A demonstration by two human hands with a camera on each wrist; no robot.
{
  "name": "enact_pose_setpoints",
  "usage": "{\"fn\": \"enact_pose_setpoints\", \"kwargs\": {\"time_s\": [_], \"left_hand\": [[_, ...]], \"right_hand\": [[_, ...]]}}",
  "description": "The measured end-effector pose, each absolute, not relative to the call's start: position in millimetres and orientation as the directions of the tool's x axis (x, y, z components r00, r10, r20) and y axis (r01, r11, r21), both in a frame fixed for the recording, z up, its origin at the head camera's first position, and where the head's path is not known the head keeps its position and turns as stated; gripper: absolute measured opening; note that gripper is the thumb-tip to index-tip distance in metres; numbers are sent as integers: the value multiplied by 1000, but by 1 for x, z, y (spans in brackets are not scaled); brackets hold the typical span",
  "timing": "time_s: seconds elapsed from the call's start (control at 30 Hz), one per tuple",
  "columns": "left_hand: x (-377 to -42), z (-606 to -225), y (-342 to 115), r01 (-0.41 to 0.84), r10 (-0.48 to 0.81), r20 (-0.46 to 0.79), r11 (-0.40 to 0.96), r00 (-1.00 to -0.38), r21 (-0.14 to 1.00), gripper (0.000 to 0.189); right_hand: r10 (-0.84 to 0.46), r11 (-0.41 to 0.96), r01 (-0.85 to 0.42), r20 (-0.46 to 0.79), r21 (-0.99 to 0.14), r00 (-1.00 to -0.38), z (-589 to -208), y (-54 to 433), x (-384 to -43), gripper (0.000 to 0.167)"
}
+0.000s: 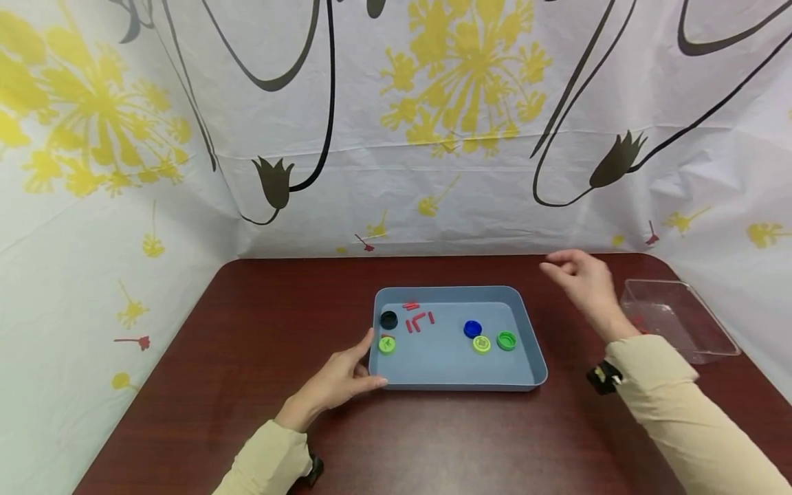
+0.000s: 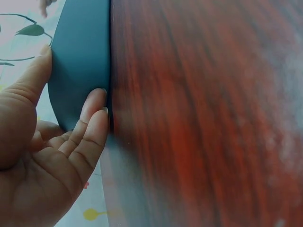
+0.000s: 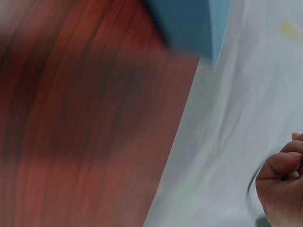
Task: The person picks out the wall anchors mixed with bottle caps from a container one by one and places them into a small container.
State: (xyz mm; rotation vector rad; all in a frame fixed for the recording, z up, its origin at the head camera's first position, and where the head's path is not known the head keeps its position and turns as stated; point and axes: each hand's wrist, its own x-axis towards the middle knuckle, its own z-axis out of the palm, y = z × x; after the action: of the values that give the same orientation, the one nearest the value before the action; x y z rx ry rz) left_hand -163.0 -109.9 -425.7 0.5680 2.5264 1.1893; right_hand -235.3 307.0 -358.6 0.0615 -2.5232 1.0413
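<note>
White cloth (image 1: 346, 206) printed with yellow blooms and dark curling stems hangs behind and beside a dark red-brown surface (image 1: 470, 440). On it sits a blue-grey tray (image 1: 427, 368), and the left hand (image 1: 337, 377) is at its near left corner, fingers fairly straight and touching the tray from outside. Inside, along the left, lie a black cap (image 1: 388, 320) and, nearer, a light green cap (image 1: 386, 346), with several short red sticks (image 1: 419, 317) scattered close by. Toward the right, a blue cap (image 1: 473, 328) and a yellow-green cap (image 1: 481, 344) lie just beside each other, with a green cap (image 1: 506, 340) near them. The right hand (image 1: 584, 285) hangs in the air off the tray's right side, fingers bent toward the thumb; I cannot tell whether they pinch anything. A clear plastic box (image 1: 677, 323) stands near the surface's right edge, partly hidden by the right sleeve (image 1: 680, 405), some red bits (image 1: 639, 322) showing in it
</note>
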Motion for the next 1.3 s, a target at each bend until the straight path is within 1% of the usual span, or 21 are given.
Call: {"fn": "enact_pose_setpoints", "kwargs": {"time_s": [0.17,0.33,0.5,0.63,0.77,0.87,1.0,1.1,1.3], "left_hand": [[-164,-426,-109,223,465,-89,574,-881,788,93],[-163,-426,-110,215,458,-89,569,-884,794,93],[-163,-426,-112,209,452,-93,575,-887,791,93],[-164,-427,-113,206,448,-96,579,-889,789,93],[-164,-427,-113,209,447,-94,581,-890,787,93],[-164,-427,-113,208,450,-95,578,-888,789,93],[-163,-427,-112,215,460,-93,573,-883,791,93],[-163,-427,-111,227,468,-85,570,-880,790,93],[-163,-427,-111,234,467,-75,567,-881,790,93]], "right_hand": [[-17,660,-265,338,-703,-941,-363,259,-245,27],[-166,633,-294,245,-716,-955,-367,228,-251,26],[-283,637,-338,197,-693,-939,-365,211,-256,23],[-341,645,-362,170,-673,-925,-364,198,-262,24],[-401,645,-370,116,-669,-909,-369,186,-266,26],[-459,648,-393,77,-653,-885,-376,178,-267,27],[-502,664,-410,33,-626,-864,-386,170,-269,24],[-505,682,-396,-5,-614,-863,-392,167,-270,24],[-503,718,-379,-60,-584,-862,-400,163,-271,29]]}}
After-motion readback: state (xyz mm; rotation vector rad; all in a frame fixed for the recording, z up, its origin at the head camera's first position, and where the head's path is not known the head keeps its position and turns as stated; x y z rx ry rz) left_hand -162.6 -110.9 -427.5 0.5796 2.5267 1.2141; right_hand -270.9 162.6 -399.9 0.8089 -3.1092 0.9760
